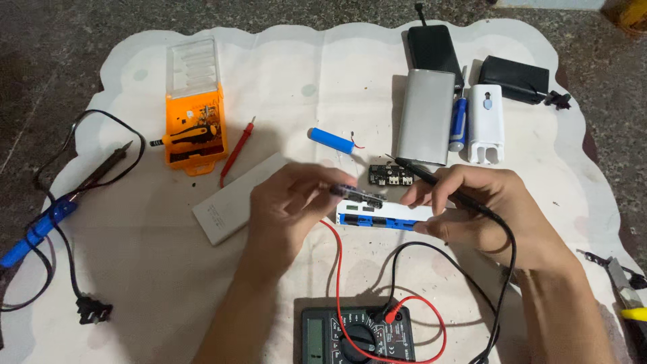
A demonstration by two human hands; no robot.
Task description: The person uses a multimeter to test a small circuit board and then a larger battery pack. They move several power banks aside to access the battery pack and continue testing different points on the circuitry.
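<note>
Orange case (195, 128) holds screwdriver (192, 135); lid open.

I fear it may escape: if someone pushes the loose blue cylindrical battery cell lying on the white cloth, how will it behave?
The blue cylindrical battery cell would probably roll, being round and lying on its side. The thin red wire at one end might drag or bend. The soft white cloth may slow it.
</note>
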